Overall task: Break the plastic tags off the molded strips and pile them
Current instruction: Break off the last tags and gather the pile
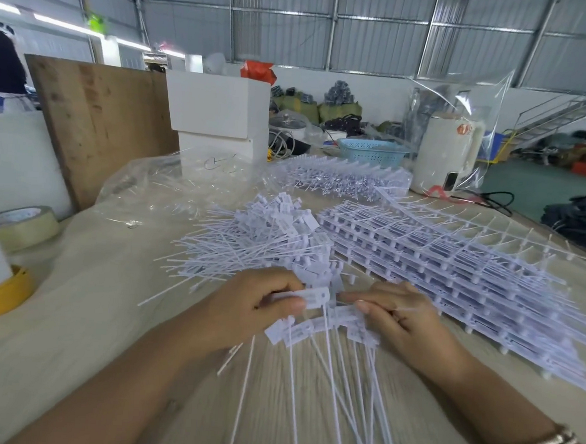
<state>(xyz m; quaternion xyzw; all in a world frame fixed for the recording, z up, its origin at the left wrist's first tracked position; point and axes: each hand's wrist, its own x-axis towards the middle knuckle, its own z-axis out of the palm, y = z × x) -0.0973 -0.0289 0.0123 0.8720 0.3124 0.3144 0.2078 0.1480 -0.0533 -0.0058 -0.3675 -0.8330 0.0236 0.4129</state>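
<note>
Hands meet low over the counter [73,311]: the left hand [255,308] pinches one white plastic tag [316,297] between thumb and curled fingers, while the right hand [399,317] grips the molded strip [350,323] the tag joins (its thin tails fan toward the camera). Just beyond the tag lies the pile of loose tags [267,234]; right of that pile, stacked molded strips [453,266]; farther back, a blue basket [371,151].

Tape roll [17,227], white boxes [219,109], blue basket [371,151], white kettle [446,152]
</note>
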